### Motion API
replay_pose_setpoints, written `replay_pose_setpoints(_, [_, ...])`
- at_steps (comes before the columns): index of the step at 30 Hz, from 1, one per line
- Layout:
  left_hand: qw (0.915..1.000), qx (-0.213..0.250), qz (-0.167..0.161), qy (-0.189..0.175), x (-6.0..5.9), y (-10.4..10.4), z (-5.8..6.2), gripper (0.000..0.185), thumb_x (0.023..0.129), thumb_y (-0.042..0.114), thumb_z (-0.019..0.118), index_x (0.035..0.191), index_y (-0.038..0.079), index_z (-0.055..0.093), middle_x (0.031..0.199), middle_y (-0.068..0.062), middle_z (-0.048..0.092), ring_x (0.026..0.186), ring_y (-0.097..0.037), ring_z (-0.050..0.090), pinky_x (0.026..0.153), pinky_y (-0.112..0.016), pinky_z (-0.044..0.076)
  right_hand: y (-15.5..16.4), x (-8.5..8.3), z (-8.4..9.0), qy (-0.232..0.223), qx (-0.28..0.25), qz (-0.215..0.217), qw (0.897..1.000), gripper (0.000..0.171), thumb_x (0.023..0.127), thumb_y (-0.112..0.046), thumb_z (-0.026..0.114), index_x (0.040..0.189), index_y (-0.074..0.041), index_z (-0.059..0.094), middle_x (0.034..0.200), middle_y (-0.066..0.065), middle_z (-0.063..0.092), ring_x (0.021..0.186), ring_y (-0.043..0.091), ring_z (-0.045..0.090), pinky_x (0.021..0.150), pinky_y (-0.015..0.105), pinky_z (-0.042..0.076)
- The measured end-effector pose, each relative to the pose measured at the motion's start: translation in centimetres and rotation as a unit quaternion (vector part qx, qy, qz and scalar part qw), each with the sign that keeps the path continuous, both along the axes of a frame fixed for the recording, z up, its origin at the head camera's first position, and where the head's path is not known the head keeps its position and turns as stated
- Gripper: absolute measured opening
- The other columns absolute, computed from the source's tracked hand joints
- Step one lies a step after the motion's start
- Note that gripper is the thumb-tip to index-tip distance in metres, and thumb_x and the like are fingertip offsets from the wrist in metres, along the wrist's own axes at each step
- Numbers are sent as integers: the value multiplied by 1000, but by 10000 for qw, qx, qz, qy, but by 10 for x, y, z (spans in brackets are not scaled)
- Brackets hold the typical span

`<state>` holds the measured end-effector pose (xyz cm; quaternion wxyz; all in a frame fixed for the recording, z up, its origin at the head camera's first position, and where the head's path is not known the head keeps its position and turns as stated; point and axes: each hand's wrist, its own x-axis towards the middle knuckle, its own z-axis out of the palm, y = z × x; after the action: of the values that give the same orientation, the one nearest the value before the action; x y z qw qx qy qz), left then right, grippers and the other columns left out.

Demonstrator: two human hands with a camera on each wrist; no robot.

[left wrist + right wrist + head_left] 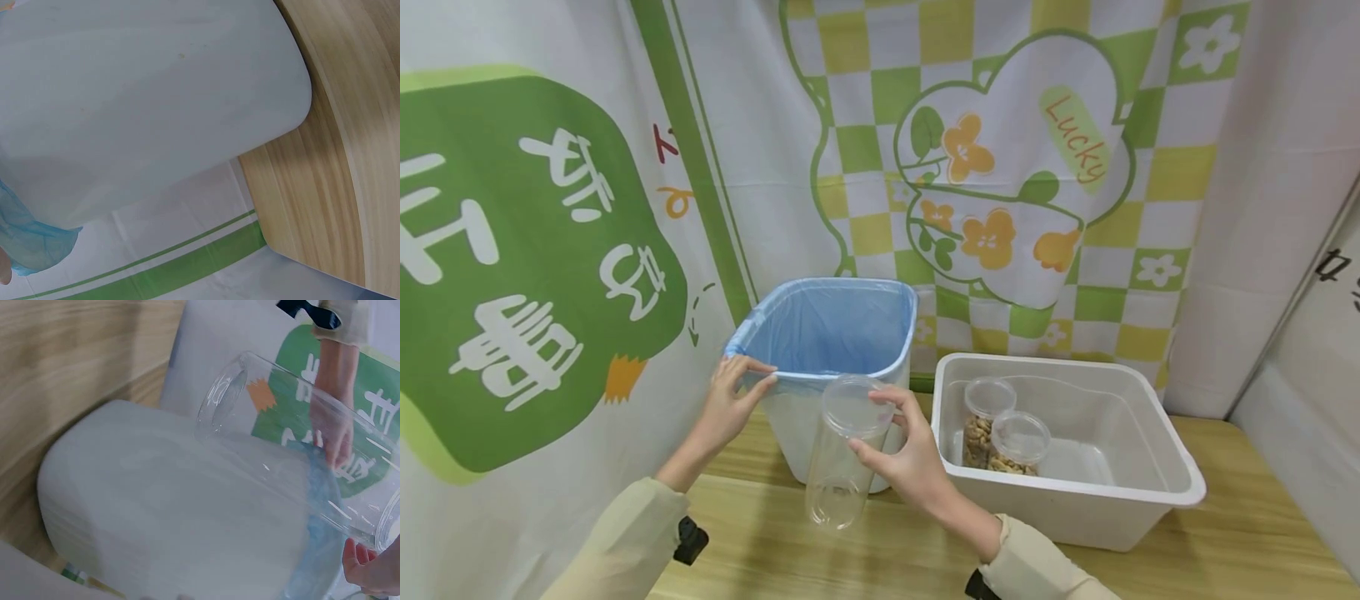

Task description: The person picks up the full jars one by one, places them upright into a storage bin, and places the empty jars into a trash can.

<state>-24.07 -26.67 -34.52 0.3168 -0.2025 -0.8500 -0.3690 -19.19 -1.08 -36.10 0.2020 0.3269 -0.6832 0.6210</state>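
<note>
My right hand (917, 458) holds a clear plastic jar (842, 467) near its lid, between thumb and fingers. The jar looks empty and hangs tilted in front of the bin. In the right wrist view the clear jar (262, 444) slants across the bin, with the right fingers (359, 559) at its lidded end. At the bin's front left rim, my left hand (733, 404) pinches the edge of the blue bin liner (850, 325). The whitish bin (790, 425) stands on the table. In the left wrist view, the bin wall (156, 112) fills most of the frame.
To the right stands a white plastic tub (1060, 500). Inside, at its left, are two lidded clear jars, a taller jar (977, 433) and a shorter jar (1018, 450), both holding brown nut-like pieces. The wooden table (895, 558) meets printed curtains behind and left.
</note>
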Motion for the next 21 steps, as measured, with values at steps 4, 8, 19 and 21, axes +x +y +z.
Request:
replay_pose_setpoints(4, [10000, 27, -7, -40, 0, 0, 0, 10, 79, 0, 62, 88, 0, 58, 89, -14, 59, 92, -9, 45, 105, -54, 6, 6, -3, 12, 97, -133, 79, 9998, 49, 71, -2, 69, 114, -4, 45, 121, 14, 45, 111, 26, 45, 89, 38, 43])
replay_pose_setpoints(8, [10000, 27, -2, -94, 0, 0, 0, 10, 79, 0, 61, 88, 0, 58, 90, -14, 59, 93, -10, 45, 105, -53, 6, 11, -5, 24, 106, -363, 298, 9988, 47, 72, 3, 67, 113, 2, 44, 121, 19, 44, 110, 35, 45, 91, 43, 42])
replay_pose_setpoints(19, [10000, 27, -4, -69, -1, 1, 1, 10, 79, 0, 62, 88, -1, 58, 89, -14, 59, 92, -11, 45, 105, -53, 6, 33, -13, 57, -545, -685, 506, 9949, 46, 75, 1, 61, 116, 3, 39, 124, 18, 43, 112, 30, 45, 92, 33, 42])
replay_pose_setpoints(21, [10000, 24, 17, -76, -1, 1, 0, 10, 79, 0, 61, 88, -1, 59, 89, -14, 59, 92, -12, 46, 105, -52, 6, 37, -15, 62, -686, -866, 573, 9922, 46, 76, 1, 59, 116, 4, 38, 125, 20, 42, 110, 30, 47, 90, 29, 43])
